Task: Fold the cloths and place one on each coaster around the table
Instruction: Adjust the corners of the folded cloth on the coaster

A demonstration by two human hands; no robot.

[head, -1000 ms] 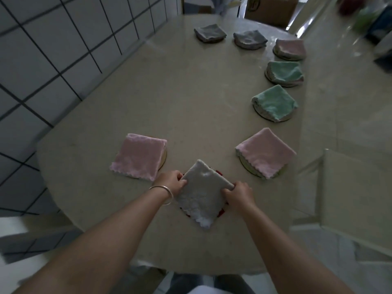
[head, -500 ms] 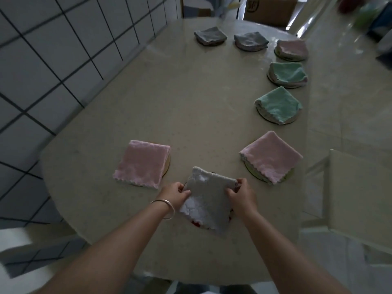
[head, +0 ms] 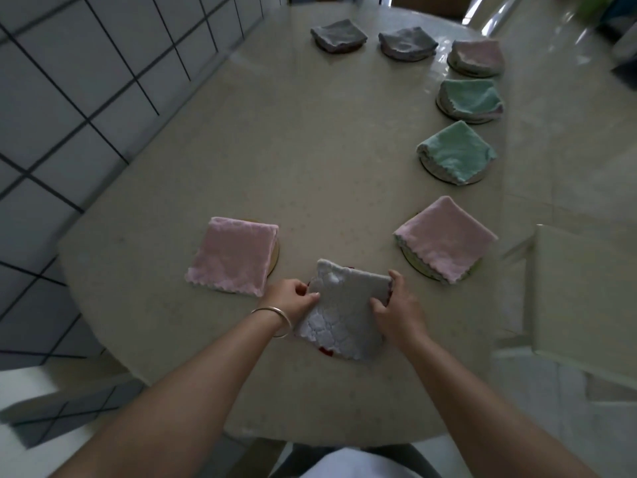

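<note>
A folded grey cloth (head: 344, 310) lies on a red coaster (head: 325, 351) near the table's front edge. My left hand (head: 289, 300) pinches its left side and my right hand (head: 396, 310) grips its right side. A folded pink cloth (head: 234, 258) covers a coaster (head: 275, 253) to the left. Another pink cloth (head: 444, 239) sits on a coaster (head: 415, 265) to the right. Two green cloths (head: 455, 155) (head: 470, 98), a pink one (head: 477, 55) and two grey ones (head: 406, 41) (head: 339, 32) rest on coasters further back.
The beige oval table (head: 275, 160) stands against a white tiled wall (head: 69, 81) on the left. A pale chair (head: 582, 305) stands at the right edge. Shiny floor lies beyond the table on the right.
Both hands have turned the grey cloth on the red coaster, from a diamond pointing away to a squarer lie, and shifted it slightly.
</note>
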